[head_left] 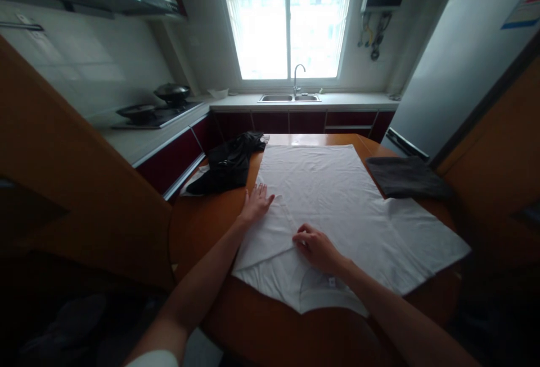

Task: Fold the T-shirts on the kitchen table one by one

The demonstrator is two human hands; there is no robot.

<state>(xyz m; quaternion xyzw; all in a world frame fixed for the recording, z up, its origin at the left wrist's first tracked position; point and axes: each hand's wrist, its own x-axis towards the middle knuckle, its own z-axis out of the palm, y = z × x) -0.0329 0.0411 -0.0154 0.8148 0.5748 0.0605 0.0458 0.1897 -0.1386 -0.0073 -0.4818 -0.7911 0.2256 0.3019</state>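
Both my forearms reach forward over the near edge of the wooden table (202, 226). My left hand (255, 204) lies flat, palm down, fingers straight and only slightly spread, resting on the left edge of the white T-shirt (337, 198). My right hand (316, 246) sits nearer me, knuckles up, fingers curled down onto the cloth; fingertips touch the folded-in left sleeve edge, thumb tucked, and I can't tell if it's actually pinching fabric or just pressing.

The shirt is spread flat across the table, collar end toward me, hem toward the window; its right sleeve sticks out to the right, its left side is folded over under my hands. A small tag (332, 282) shows at the neckline by my right wrist, writing too small to read.

Black garment (230, 164) bunched at the table's far left, folded grey cloth (405, 177) at the right, touching the shirt's edge. Poster on the fridge (525, 10), text unreadable.
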